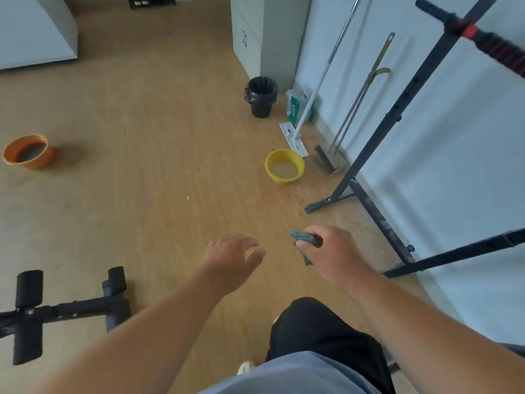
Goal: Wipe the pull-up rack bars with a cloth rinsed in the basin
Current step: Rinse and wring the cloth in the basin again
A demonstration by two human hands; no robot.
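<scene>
Cloth [305, 239], dark green and bunched, sits clenched in our right hand [331, 251], with a corner hanging below the fingers. It is above the wooden floor [142, 123], well short of the yellow basin [285, 165], which stands on the floor just beside the foot of the pull-up rack [369, 155] and holds cloudy water. Our left hand [231, 258] is released, fingers spread and relaxed, grasping nothing.

Hazards, as we judge them:

1. Dirty rinse. The water already looks murky, so a cloth rinsed in it may smear grime back onto the bars.
2. Drips. An unwrung cloth carried from basin to the upper grip bar [483, 38] would wet the floor near our feet and invite a slip.
3. Tipping. The basin is close to the rack's base strut [329, 201]; a careless step or reach could knock it over.
4. Wrong vessel. An orange bucket [28, 152] stands well apart to the left; we cannot tell its contents.
5. Clutter. A mop [305, 109] and a dustpan [326, 163] lean at the wall behind the basin and could snag an arm.
</scene>
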